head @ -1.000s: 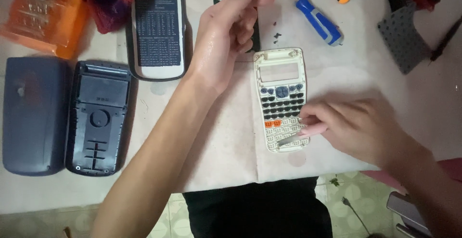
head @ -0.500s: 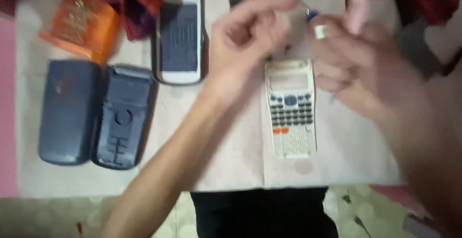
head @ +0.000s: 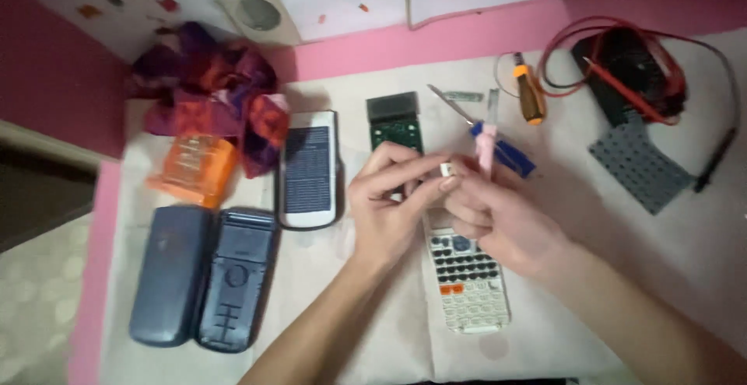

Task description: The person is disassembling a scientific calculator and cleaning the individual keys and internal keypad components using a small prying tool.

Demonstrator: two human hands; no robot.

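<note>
Both hands have come up and met over the white calculator (head: pixel 467 280). Left hand (head: pixel 389 206) and right hand (head: pixel 498 218) pinch one small white bit (head: pixel 447 169) between their fingertips, right between them. Right hand also grips one pink tool (head: pixel 485 150), pointing far. Calculator lies near-to-far below. Two screwdrivers (head: pixel 531 97) lie far right.
</note>
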